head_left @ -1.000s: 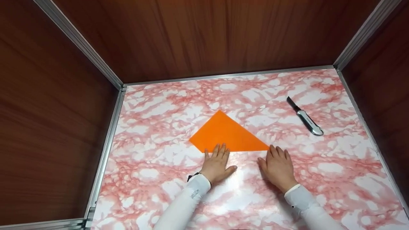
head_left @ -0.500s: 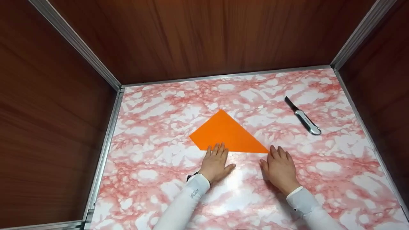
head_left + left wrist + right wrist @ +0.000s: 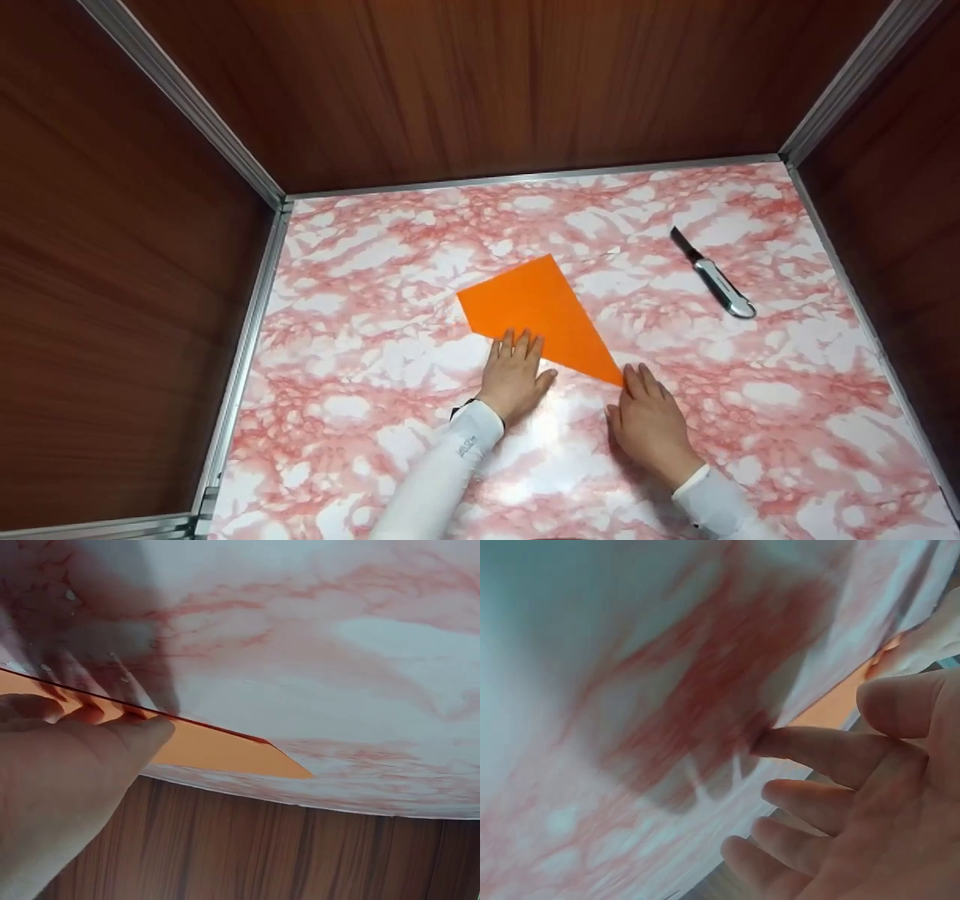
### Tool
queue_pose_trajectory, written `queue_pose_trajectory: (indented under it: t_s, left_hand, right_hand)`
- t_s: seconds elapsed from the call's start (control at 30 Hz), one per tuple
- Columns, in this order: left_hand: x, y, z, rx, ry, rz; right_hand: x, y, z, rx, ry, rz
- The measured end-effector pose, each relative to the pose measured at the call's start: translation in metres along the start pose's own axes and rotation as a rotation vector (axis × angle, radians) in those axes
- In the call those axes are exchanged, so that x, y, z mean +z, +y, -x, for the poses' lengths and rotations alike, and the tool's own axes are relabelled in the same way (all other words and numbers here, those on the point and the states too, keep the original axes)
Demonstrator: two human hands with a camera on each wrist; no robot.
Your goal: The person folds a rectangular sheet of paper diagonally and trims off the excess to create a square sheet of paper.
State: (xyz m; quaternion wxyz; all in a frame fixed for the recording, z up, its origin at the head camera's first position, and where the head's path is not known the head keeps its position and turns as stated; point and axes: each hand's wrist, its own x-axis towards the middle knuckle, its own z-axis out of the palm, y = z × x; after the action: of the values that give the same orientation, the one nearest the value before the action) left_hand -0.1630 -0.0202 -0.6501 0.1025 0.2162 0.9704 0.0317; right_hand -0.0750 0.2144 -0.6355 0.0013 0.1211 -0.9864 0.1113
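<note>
An orange sheet of folded paper (image 3: 525, 307) lies flat on the table, shaped like a kite with its long point toward the right hand. My left hand (image 3: 516, 382) rests its extended fingertips on the near edge of the paper; the left wrist view shows those fingers (image 3: 142, 731) along the folded edge. At the paper's narrow right tip, my right hand (image 3: 651, 420) touches with its fingertips, thumb held apart. In the right wrist view its index finger (image 3: 817, 750) reaches to the paper's tip and the other fingers are loosely extended.
A utility knife (image 3: 716, 277) with a grey and black handle and dark blade lies at the right of the marbled red-and-white table (image 3: 360, 465). Brown wood-grain panels (image 3: 480, 90) with metal edge strips stand at the back and both sides.
The orange paper has turned clockwise on the table, its right tip coming nearer the person and its top corner shifting right. The right hand moved down with the tip; the left stayed on the edge.
</note>
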Motion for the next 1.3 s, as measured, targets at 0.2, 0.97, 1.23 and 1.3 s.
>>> queue_pose_trajectory:
  t_s: [0.2, 0.97, 1.23, 1.3]
  left_hand:
    - [0.0, 0.002, -0.004, -0.002, 0.034, 0.008]
    - [0.003, 0.017, -0.01, 0.09, 0.094, -0.058]
    - [0.005, 0.015, -0.01, 0.105, 0.112, -0.075]
    - [0.004, 0.015, -0.01, 0.111, 0.12, -0.076]
  right_hand:
    - [-0.009, -0.005, 0.001, 0.003, -0.048, -0.07]
    - [-0.021, 0.032, -0.106, 0.337, -0.131, -0.879]
    - [-0.023, 0.022, -0.118, 0.385, -0.148, -0.919]
    - [-0.022, 0.02, -0.119, 0.391, -0.153, -0.935]
